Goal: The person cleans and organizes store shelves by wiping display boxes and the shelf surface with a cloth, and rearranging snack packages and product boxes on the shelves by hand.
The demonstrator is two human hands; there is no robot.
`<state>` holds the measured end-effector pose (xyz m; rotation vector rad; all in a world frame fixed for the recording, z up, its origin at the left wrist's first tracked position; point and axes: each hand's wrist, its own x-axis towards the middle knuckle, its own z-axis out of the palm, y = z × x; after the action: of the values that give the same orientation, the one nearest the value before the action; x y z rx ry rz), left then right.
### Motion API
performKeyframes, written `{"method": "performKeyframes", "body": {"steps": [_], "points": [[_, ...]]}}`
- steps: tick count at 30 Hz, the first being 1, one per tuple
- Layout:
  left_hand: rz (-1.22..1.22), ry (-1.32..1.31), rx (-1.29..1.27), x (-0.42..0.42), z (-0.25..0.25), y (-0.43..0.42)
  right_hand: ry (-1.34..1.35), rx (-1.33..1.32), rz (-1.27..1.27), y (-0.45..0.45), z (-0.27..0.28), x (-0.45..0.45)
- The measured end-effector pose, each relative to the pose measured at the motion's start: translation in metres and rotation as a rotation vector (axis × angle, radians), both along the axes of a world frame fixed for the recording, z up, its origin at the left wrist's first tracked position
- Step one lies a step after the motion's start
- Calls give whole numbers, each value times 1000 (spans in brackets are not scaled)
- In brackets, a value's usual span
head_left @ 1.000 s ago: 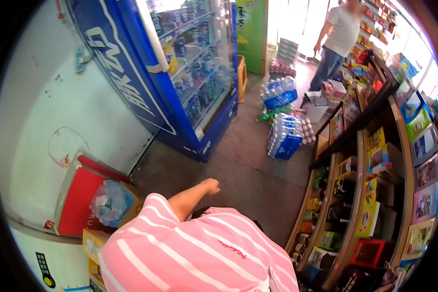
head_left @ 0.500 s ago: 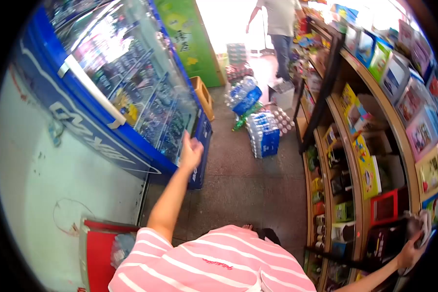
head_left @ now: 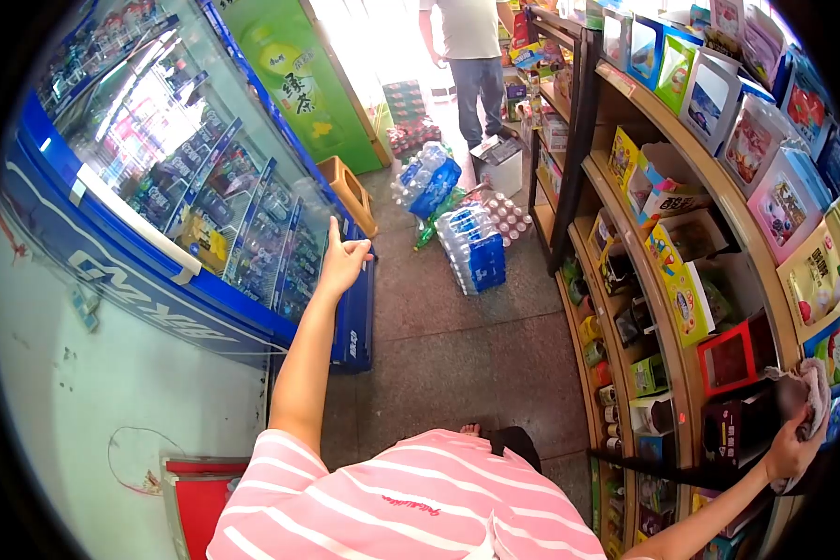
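Note:
My left hand (head_left: 345,261) is raised beside the blue glass-door fridge (head_left: 243,205), its index finger stretched out and the other fingers loosely bent, with nothing in it. Far to the right, my right hand (head_left: 791,452) grips a greyish cloth (head_left: 815,397) by the shelf edge. Close to that hand are a red-framed box (head_left: 726,359) and a dark box (head_left: 721,431) on the wooden shelves. Rows of bottles show behind the fridge glass.
Shrink-wrapped bottle packs (head_left: 471,247) and a white carton (head_left: 497,166) stand on the floor ahead. A brown stool (head_left: 348,194) is beside the fridge. Beyond the packs stands a person (head_left: 476,75). Stocked shelves (head_left: 616,187) line the right side.
The view has turned right and the shelves look nearer. My left hand has risen from low over the floor to beside the fridge. My right hand with the cloth has come into view.

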<state>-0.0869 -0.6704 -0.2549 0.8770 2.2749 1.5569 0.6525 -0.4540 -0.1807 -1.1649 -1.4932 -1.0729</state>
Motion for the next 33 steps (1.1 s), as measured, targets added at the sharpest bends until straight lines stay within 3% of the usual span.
{"method": "performKeyframes", "body": {"steps": [4, 6, 8, 10, 11, 12, 13, 15, 16, 17, 18, 19, 20, 21, 22, 24, 25, 28, 30, 33], "points": [[-26, -43, -75, -5, -39, -11, -25, -32, 116, 0, 6, -2], [26, -726, -24, 12, -43, -18, 1, -32, 77, -7, 7, -15], [33, -984, 27, -9, -102, -32, 42, -52, 11, -11, 0, -14], [68, -828, -94, -12, -140, -40, 73, -64, -29, -14, -2, -8], [52, -930, -100, -13, -146, -26, 93, -59, 7, -11, -5, -9], [74, -933, -115, -4, -152, -26, 98, -80, 63, -9, -4, -9], [96, -936, -130, 7, -158, -26, 110, -161, 281, -14, 6, -22], [135, -716, -252, 57, -182, -32, 99, -133, 146, -14, -8, -13], [-55, -284, -626, 69, -231, -43, 96, -94, 80, -13, -11, -9], [-114, -204, -759, 73, -235, -47, 84, -82, 62, -14, -10, -14], [-304, 106, -915, 87, -256, -60, 86, -55, 38, -14, -10, -13], [-723, 321, -1226, 113, -283, -74, 94, -26, 6, -12, -14, -11], [-727, 101, -1352, 121, -279, -71, 93, -51, 17, -17, -12, -18], [-937, 92, -1485, 125, -315, -80, 109, -63, 20, -17, -13, -17], [-941, 104, -1483, 132, -328, -82, 125, -74, 22, -18, -15, -15], [-1184, -172, -1181, 130, -336, -100, 137, -81, 14, -19, -15, -16], [-1064, -121, -1229, 125, -334, -91, 136, -84, 15, -18, -15, -15], [-319, 47, -1238, 110, -286, -28, 134, -86, 9, -22, -11, -23], [-274, 91, -1148, 118, -253, -6, 132, -85, 8, -24, -8, -27], [-367, 122, -971, 134, -257, 35, 123, -82, 9, -26, -4, -31]]}}
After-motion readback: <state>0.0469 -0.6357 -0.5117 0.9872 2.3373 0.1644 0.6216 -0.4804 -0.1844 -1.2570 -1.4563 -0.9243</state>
